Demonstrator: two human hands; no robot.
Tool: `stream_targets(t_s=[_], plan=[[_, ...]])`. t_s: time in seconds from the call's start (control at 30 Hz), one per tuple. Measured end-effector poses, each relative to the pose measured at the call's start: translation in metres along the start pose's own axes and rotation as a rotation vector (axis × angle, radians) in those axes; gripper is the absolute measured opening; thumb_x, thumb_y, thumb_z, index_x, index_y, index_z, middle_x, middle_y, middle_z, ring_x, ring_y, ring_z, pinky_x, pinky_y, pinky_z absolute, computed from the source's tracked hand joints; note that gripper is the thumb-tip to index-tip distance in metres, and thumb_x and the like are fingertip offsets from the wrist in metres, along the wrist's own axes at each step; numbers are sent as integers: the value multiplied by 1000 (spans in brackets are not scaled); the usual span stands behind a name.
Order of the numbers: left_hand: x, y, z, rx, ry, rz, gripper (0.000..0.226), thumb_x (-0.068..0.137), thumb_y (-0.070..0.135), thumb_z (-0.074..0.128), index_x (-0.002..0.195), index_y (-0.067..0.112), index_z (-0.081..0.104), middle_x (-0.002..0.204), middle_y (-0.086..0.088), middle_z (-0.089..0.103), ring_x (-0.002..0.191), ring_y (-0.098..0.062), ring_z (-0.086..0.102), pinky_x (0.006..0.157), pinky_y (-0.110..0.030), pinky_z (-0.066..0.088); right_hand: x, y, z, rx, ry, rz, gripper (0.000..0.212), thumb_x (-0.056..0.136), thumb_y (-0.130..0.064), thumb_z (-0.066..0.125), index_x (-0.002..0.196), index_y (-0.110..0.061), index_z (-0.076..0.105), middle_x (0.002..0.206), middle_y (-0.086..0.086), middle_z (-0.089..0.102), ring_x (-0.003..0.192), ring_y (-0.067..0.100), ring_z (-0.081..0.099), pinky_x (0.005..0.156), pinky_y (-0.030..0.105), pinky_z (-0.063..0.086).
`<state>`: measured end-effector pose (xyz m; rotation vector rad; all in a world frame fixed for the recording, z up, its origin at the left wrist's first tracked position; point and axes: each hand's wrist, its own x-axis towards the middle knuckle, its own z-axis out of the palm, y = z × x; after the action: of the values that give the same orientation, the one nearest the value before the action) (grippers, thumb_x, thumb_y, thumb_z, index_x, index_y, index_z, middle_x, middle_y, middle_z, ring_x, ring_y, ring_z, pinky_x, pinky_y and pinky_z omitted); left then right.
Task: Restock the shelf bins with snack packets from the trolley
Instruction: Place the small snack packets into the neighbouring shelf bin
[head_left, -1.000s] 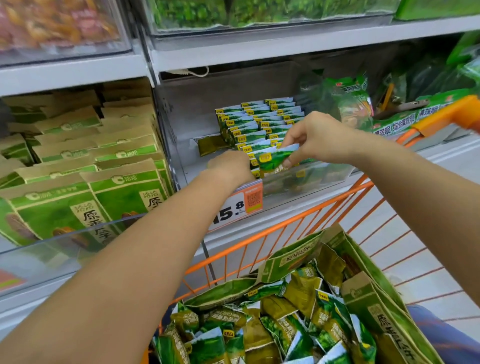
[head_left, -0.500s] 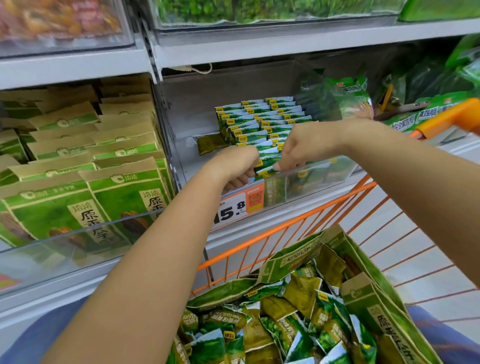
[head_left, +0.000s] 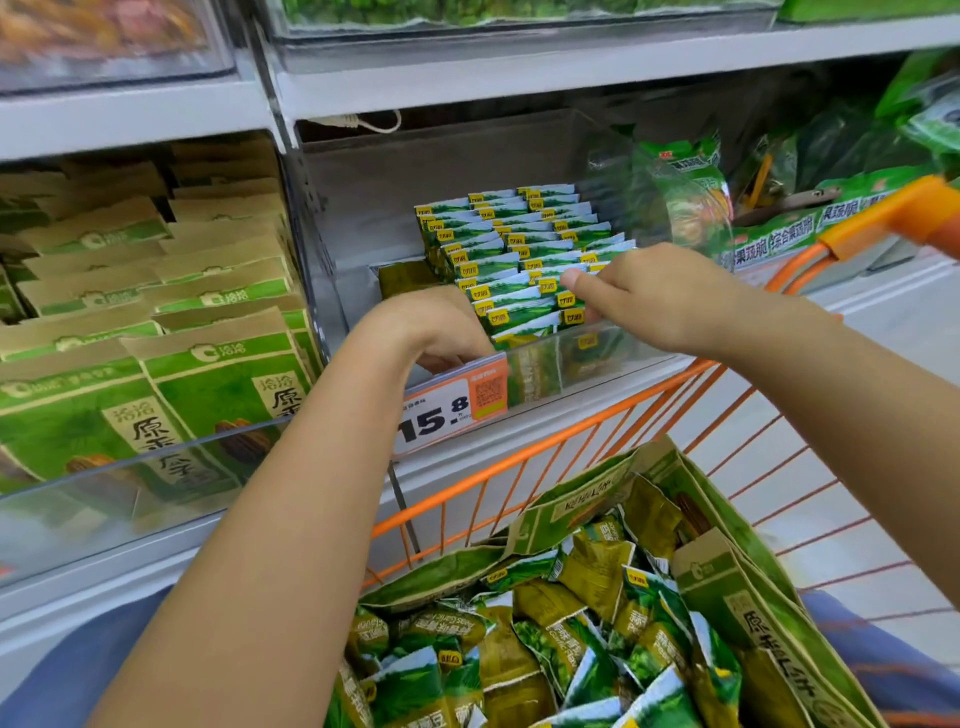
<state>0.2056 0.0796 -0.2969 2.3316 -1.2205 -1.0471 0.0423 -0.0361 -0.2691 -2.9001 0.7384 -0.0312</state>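
Though partly hidden, both hands in bin.

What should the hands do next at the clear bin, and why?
Probably press the front packets back upright with the right hand, then reach into the trolley for more. The rows fill only the right part of the clear bin; space remains on its left, by the left hand.

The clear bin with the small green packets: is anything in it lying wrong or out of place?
Yes. One olive packet lies flat on the floor of the bin, left of the rows, which stand upright in neat lines. The left hand reaches in near it; the right hand is at the front row.
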Motion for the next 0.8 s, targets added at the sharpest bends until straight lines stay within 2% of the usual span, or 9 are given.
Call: stream_targets(t_s=[0.07,0.17,0.23,0.3,0.37,0.47,0.57,0.7,0.8], plan=[[-2,-1,0,-102,111,31,27,76,29,80,74,6,66,63,-1,63,56,-11,60,63,-27,56,-5,1,7,76,40,32,68,100,-53,22,86,-11,74,80,12,67,82,31,60,77,40,48],[-2,0,3,-253,378,241,23,74,36,80,67,18,67,61,6,62,58,-6,57,59,-22,48,-11,5,19,137,114,36,69,100,-52,22,86,-9,74,78,8,67,82,30,61,77,43,48],[0,0,6,-185,469,343,21,75,37,79,66,22,69,61,10,61,57,-3,53,58,-22,42,-13,6,25,116,172,19,69,101,-51,21,86,-6,72,78,15,65,78,33,59,74,45,48],[2,1,10,-81,465,402,24,80,36,75,68,16,71,64,1,65,60,-10,54,61,-28,44,-12,7,29,117,208,8,67,101,-50,20,88,-6,69,82,17,66,78,33,59,73,45,48],[4,3,12,42,518,443,28,87,37,68,78,10,73,76,-8,65,71,-21,56,68,-38,48,-12,6,30,125,215,10,65,101,-51,19,88,-8,67,85,14,67,80,32,59,74,45,48],[3,8,14,290,606,432,26,92,39,59,96,16,70,89,-1,50,86,-23,50,67,-34,38,-11,6,30,102,224,24,62,100,-52,18,85,-11,62,80,11,63,76,31,56,69,41,46],[3,10,20,385,566,435,25,90,42,62,97,21,72,91,2,53,92,-21,55,68,-32,37,-9,6,31,62,241,24,63,100,-53,16,82,-12,61,76,10,63,73,31,55,68,41,45],[6,10,22,77,353,497,23,87,34,68,81,13,77,73,-3,68,64,-8,54,62,-25,41,-6,7,34,-24,251,-28,71,100,-52,12,74,-13,65,70,10,66,71,31,59,74,44,47],[5,6,14,-37,253,454,13,83,26,74,93,18,76,73,10,66,66,1,56,67,-16,43,-5,7,34,-57,264,-31,69,101,-48,14,75,-11,66,70,11,65,71,33,58,72,41,42]])
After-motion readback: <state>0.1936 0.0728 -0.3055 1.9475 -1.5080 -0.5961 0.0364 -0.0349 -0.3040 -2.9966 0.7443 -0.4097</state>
